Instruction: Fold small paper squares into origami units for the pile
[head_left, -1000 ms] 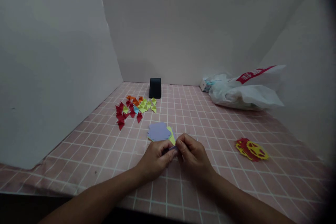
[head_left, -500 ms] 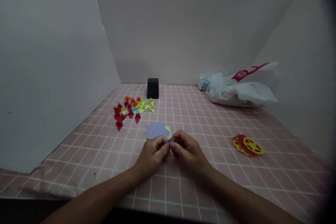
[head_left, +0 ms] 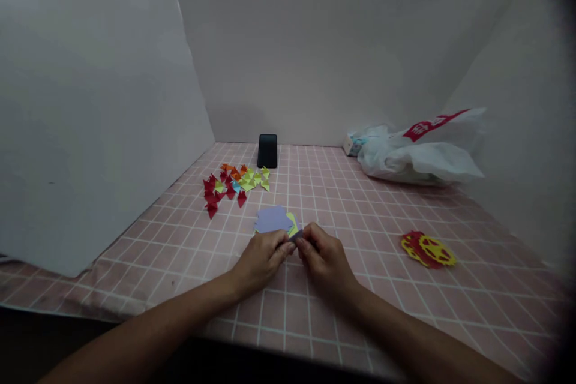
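My left hand [head_left: 262, 259] and my right hand [head_left: 324, 261] meet fingertip to fingertip over the pink gridded tablecloth [head_left: 360, 216]. Between their pinched fingers is a small purple paper piece [head_left: 294, 237], mostly hidden. Just beyond the fingers lies a small stack of purple paper squares [head_left: 270, 219] with a yellow-green sheet [head_left: 293, 226] showing at its right edge. Farther back left lies a scatter of small folded paper triangles [head_left: 231, 183] in red, orange, yellow-green and blue.
A black phone [head_left: 267, 150] stands against the back wall. A white plastic bag with red print [head_left: 416, 153] lies at the back right, a small box [head_left: 351, 145] beside it. A red and yellow paper cutout [head_left: 429, 249] lies at the right. White boards enclose the table.
The view shifted slightly. Both hands stay together, pinching the small purple piece, with only small finger movements.
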The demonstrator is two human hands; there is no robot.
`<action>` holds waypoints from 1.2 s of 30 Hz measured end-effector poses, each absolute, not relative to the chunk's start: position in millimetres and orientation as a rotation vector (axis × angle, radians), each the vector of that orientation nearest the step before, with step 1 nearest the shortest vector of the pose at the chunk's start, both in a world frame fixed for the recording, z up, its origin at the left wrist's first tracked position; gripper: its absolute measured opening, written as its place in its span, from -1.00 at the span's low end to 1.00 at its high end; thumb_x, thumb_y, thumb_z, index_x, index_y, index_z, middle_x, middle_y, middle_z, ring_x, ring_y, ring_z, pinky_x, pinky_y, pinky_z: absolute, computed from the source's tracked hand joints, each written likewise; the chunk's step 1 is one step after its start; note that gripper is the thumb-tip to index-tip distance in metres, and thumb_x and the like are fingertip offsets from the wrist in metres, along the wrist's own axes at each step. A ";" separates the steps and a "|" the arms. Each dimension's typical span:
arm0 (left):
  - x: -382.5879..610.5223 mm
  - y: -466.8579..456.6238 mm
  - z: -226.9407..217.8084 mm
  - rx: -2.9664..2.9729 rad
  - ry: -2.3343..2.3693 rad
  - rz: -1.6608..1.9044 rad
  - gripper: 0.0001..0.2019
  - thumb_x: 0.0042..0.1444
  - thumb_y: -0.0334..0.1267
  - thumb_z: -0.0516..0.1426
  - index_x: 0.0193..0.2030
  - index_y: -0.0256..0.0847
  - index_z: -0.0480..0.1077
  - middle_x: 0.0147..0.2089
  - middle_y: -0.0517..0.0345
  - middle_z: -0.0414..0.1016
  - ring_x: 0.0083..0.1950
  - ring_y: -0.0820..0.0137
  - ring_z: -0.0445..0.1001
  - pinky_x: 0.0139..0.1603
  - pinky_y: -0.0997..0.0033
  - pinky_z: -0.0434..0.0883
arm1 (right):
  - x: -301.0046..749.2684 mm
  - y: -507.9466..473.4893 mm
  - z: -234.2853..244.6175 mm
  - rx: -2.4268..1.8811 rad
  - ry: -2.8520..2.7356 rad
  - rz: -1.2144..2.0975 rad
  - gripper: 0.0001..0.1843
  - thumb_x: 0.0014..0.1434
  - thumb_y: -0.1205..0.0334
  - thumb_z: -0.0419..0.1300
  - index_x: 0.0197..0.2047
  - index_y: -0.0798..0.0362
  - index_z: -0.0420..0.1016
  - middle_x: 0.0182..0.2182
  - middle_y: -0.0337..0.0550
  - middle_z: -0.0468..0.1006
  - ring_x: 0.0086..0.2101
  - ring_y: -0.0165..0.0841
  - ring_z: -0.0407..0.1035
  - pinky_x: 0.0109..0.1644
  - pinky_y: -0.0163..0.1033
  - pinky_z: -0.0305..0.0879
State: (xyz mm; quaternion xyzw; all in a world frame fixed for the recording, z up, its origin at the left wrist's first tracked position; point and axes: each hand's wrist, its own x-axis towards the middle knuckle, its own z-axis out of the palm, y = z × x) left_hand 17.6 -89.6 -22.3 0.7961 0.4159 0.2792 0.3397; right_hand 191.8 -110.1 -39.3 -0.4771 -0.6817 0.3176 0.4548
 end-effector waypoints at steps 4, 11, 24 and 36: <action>-12.9 -71.4 -7.9 2.124 1.320 0.774 -0.80 0.25 -0.27 0.05 -0.35 -0.21 0.44 -0.42 0.15 0.49 -0.36 0.36 0.44 -0.29 0.38 0.33 | 194.2 -105.0 -44.8 -1.184 -1.593 0.829 -0.79 0.31 0.20 0.08 -0.39 -0.01 0.24 -0.57 -0.32 0.31 -0.55 -0.43 0.18 -0.45 -0.29 0.08; -56.0 -5.0 -14.5 2.149 1.827 1.059 -0.76 0.21 -0.33 0.09 -0.07 -0.23 0.54 -0.01 -0.05 0.58 -0.03 0.21 0.53 0.08 0.21 0.41 | 195.8 -99.6 -46.3 -1.197 -1.561 0.884 -0.81 0.28 0.18 0.10 -0.39 0.00 0.26 -0.58 -0.34 0.23 -0.55 -0.43 0.12 -0.46 -0.28 0.02; -46.3 27.8 -38.2 2.163 1.968 0.951 -0.72 0.16 -0.36 0.12 -0.01 -0.24 0.54 0.05 -0.09 0.54 0.10 0.15 0.48 0.20 0.17 0.35 | 195.3 -100.6 -39.3 -1.224 -1.522 0.929 -0.78 0.26 0.16 0.12 -0.42 -0.01 0.26 -0.61 -0.33 0.25 -0.58 -0.43 0.11 -0.49 -0.27 0.02; -50.2 32.7 -49.8 2.076 2.003 0.848 -0.75 0.20 -0.34 0.09 -0.09 -0.22 0.58 -0.03 -0.03 0.63 0.01 0.18 0.54 0.10 0.22 0.38 | 194.7 -98.3 -40.4 -1.240 -1.446 1.058 -0.78 0.25 0.12 0.13 -0.39 0.00 0.28 -0.64 -0.35 0.27 -0.63 -0.45 0.14 -0.53 -0.28 0.03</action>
